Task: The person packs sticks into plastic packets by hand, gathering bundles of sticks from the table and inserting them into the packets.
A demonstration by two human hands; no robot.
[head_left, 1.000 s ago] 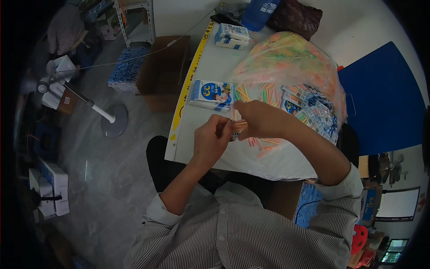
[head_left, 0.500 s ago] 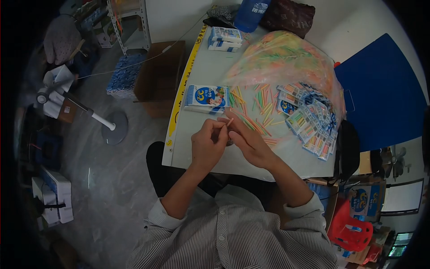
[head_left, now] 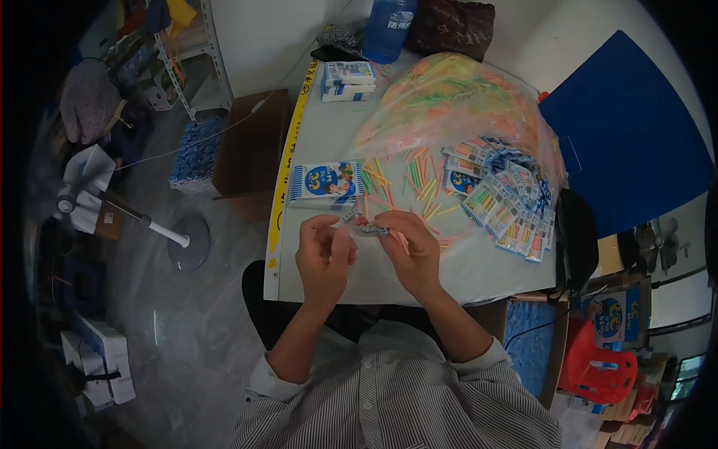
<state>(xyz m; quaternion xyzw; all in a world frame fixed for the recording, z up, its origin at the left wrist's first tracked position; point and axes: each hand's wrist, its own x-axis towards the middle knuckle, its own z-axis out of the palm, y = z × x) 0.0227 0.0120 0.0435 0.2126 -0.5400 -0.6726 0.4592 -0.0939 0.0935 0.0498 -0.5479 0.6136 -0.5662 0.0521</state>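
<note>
My right hand [head_left: 410, 251] pinches a small crumpled packet [head_left: 368, 227] with a blue-and-white edge near the front of the table [head_left: 359, 273]. Just left of it, my left hand [head_left: 324, 258] has its fingers curled and apart, with nothing seen between them. Beyond my hands lies a stack of blue-and-white packs [head_left: 326, 182]. Loose coloured sticks [head_left: 423, 183] are scattered to its right. Further right, filled clear packets [head_left: 508, 206] lie fanned out in a pile. A large clear bag of coloured sticks [head_left: 464, 101] rests behind them.
More packs [head_left: 348, 81], a blue bottle [head_left: 387, 30] and a dark bag [head_left: 451, 28] stand at the far end. An open cardboard box [head_left: 252, 150] and a fan [head_left: 149, 224] are on the left. A blue panel [head_left: 624, 135] and a red stool [head_left: 597, 363] are at the right.
My hands have moved apart, and the small packet now shows in my right hand. The stick seen between my fingers half a second ago is no longer visible there. The view has shifted.
</note>
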